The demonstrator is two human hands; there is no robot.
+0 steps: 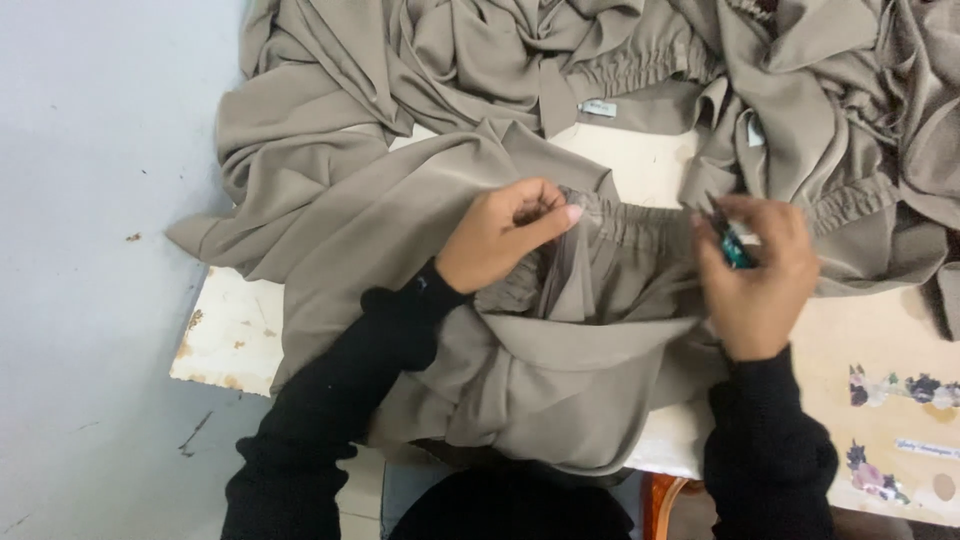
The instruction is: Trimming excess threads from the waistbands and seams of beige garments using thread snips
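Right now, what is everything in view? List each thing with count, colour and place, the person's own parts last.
garment with elastic waistband: one, taupe, on the table centre, under both hands
heap of garments: count unclear, taupe, across the top of the table
sewn-in label: one, white, on a waistband in the heap, top centre
small tool: one, teal, kind unclear, in the right hand
table: one, cream with chipped edges, floral stickers at the right end
floor: pale grey-blue, left side
left hand: black sleeve, pinching the gathered waistband
right hand: black sleeve, at the waistband, gripping the small tool
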